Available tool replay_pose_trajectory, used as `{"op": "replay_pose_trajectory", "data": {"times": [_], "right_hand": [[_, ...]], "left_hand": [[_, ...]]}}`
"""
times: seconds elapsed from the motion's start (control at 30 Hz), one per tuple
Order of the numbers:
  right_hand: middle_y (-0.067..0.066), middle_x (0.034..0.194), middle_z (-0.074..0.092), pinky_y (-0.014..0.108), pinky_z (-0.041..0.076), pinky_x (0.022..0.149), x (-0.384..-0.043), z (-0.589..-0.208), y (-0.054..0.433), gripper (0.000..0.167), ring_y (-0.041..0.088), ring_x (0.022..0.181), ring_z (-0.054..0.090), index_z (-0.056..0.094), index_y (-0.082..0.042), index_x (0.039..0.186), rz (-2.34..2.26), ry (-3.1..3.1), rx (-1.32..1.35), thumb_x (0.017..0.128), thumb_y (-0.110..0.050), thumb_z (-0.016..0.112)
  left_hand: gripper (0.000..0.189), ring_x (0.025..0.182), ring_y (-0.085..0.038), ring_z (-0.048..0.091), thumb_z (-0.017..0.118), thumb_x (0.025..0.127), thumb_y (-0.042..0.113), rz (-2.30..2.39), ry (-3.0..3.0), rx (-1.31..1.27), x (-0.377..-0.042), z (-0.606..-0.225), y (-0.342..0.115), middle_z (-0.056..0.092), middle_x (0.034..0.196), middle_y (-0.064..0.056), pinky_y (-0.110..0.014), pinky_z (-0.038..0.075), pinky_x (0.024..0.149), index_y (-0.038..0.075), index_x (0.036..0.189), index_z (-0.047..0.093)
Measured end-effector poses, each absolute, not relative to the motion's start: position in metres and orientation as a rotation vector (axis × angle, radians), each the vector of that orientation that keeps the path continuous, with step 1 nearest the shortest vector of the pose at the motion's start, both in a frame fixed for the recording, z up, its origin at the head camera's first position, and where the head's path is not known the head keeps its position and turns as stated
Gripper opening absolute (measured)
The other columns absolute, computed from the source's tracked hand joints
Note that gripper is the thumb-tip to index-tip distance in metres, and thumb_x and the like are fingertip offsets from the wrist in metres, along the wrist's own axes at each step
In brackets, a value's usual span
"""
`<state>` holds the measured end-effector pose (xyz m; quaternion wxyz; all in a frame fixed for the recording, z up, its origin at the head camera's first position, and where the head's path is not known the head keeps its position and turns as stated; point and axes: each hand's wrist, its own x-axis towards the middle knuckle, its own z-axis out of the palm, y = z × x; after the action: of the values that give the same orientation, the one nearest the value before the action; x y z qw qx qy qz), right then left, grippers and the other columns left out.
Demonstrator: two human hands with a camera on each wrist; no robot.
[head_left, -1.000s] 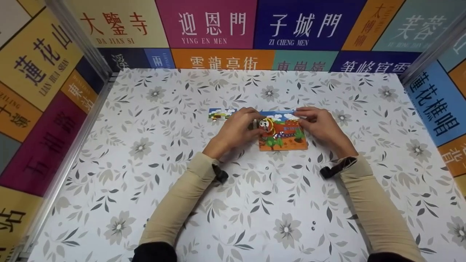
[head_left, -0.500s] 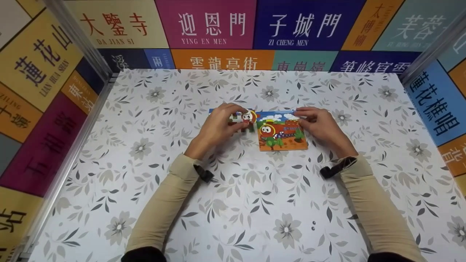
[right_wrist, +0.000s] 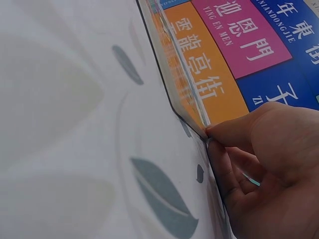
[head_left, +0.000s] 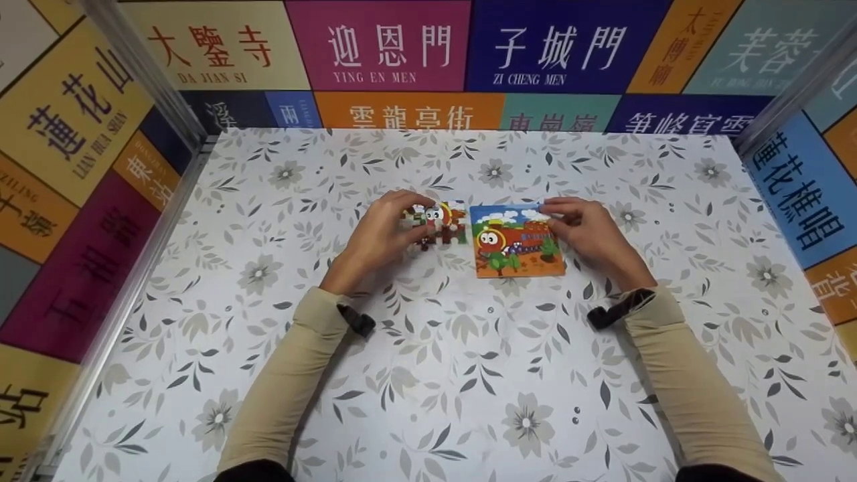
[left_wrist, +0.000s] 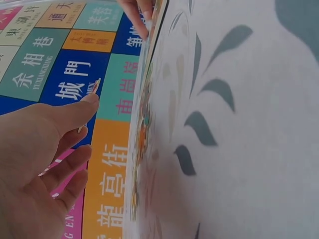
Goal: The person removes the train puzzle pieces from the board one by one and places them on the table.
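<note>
A square picture card point(head_left: 515, 251) with a cartoon train lies on the table. My right hand point(head_left: 589, 227) holds its upper right edge; in the right wrist view, thumb and index finger pinch the corner of the card point(right_wrist: 174, 94). To the left, my left hand point(head_left: 378, 224) pinches a jigsaw piece point(head_left: 435, 214) with a train face on it. From the side, the left wrist view shows that piece point(left_wrist: 94, 85) thin and raised, with other jigsaw pieces point(left_wrist: 143, 132) flat on the table. The left hand hides part of those pieces from above.
A white tablecloth point(head_left: 428, 375) with grey flowers and leaves covers the table. Colourful panels point(head_left: 388, 43) with large lettering stand behind it and along both sides, with metal frame rails point(head_left: 140, 234) at the left.
My left hand has moved left, away from the card, with the train-face piece, over the pieces on the table. The card's left side is now uncovered. My right hand has stayed at the card.
</note>
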<state>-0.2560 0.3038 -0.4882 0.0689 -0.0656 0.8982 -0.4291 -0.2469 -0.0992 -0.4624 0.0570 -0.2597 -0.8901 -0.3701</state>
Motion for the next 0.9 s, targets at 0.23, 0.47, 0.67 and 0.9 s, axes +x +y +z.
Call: {"op": "replay_pose_trajectory", "data": {"times": [0.23, 0.47, 0.67, 0.9], "right_hand": [[0.001, 0.163, 0.056, 0.021, 0.049, 0.097, -0.257, -0.489, 0.303, 0.034, 0.027, 0.134, 0.062, 0.073, -0.016, 0.142, -1.303, 2.707, -0.175, 0.109, -0.017, 0.066], [-0.001, 0.164, 0.055, 0.019, 0.049, 0.093, -0.255, -0.487, 0.302, 0.034, 0.025, 0.131, 0.063, 0.073, -0.018, 0.143, -1.301, 2.7, -0.18, 0.11, -0.02, 0.065], [-0.002, 0.165, 0.055, 0.022, 0.049, 0.095, -0.254, -0.487, 0.302, 0.034, 0.025, 0.129, 0.064, 0.072, -0.019, 0.143, -1.299, 2.698, -0.184, 0.11, -0.023, 0.065], [-0.002, 0.165, 0.054, 0.026, 0.048, 0.097, -0.254, -0.486, 0.302, 0.034, 0.025, 0.131, 0.062, 0.073, -0.019, 0.143, -1.292, 2.697, -0.169, 0.11, -0.023, 0.065]], "left_hand": [[0.04, 0.125, -0.03, 0.067, 0.082, 0.099, 0.028, -1.148, -2.702, -0.769, -0.246, -0.466, -0.114, 0.075, 0.133, -0.006, -0.045, 0.054, 0.109, 0.01, 0.134, 0.075], [0.041, 0.132, -0.028, 0.066, 0.084, 0.097, 0.024, -1.13, -2.717, -0.737, -0.246, -0.468, -0.128, 0.075, 0.134, -0.007, -0.044, 0.047, 0.119, 0.01, 0.134, 0.075], [0.041, 0.13, -0.032, 0.066, 0.085, 0.095, 0.018, -1.161, -2.757, -0.69, -0.25, -0.471, -0.138, 0.075, 0.135, -0.009, -0.046, 0.046, 0.12, 0.009, 0.135, 0.074], [0.038, 0.131, -0.028, 0.066, 0.084, 0.096, 0.017, -1.183, -2.829, -0.611, -0.251, -0.475, -0.147, 0.074, 0.136, -0.008, -0.045, 0.047, 0.12, 0.01, 0.133, 0.075]]}}
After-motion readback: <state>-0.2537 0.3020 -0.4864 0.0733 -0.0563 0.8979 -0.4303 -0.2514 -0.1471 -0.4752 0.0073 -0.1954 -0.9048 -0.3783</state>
